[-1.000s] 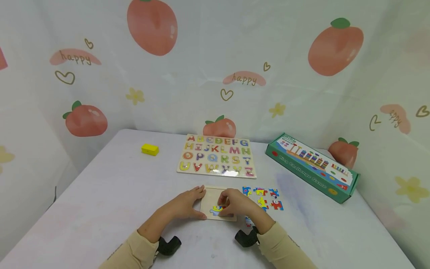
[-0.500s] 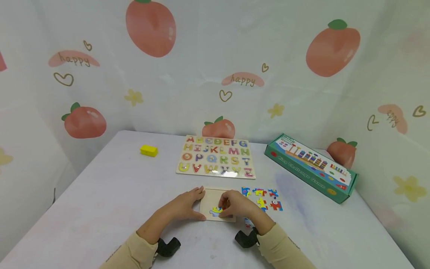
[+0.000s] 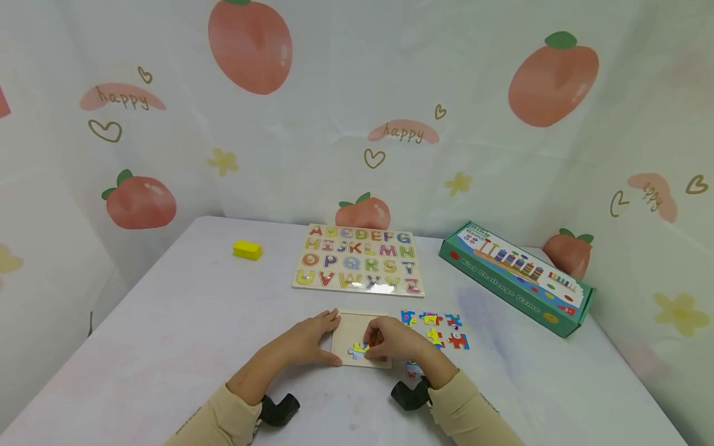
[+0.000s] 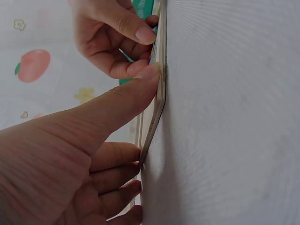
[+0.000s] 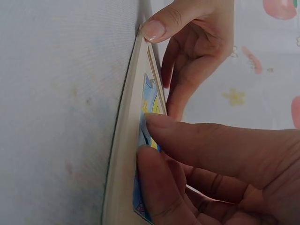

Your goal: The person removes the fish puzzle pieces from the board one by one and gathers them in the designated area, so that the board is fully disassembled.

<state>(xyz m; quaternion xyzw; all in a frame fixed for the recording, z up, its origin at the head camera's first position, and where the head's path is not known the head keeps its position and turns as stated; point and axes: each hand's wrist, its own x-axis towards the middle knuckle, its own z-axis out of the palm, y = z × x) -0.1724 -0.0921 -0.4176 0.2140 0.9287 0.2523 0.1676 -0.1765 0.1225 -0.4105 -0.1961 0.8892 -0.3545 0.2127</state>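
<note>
My left hand (image 3: 315, 337) braces the left side of a shallow wooden puzzle tray (image 3: 348, 325); its thumb lies at the near left corner and its fingers reach along the left edge. Over the tray's near right part, my right hand (image 3: 390, 337) bends its fingers and pinches a jigsaw piece (image 5: 143, 136), mostly covered by thumb and fingertips, low against the tray bed. Blue and yellow fitted pieces (image 3: 358, 350) show left of those fingertips. Several loose jigsaw pieces (image 3: 459, 341) in blue, yellow and red lie right of the tray, partly behind the right wrist.
An alphabet board (image 3: 359, 260) lies behind the tray. At the back right stands a green Ring Challenge Game box (image 3: 519, 279), set at a slant. A yellow block (image 3: 247, 249) sits at the back left of the white table (image 3: 184, 328).
My right hand has shifted very slightly right over the tray, uncovering a little more of the fitted pieces. My left hand stays at the tray's edge. The head view has tilted a little.
</note>
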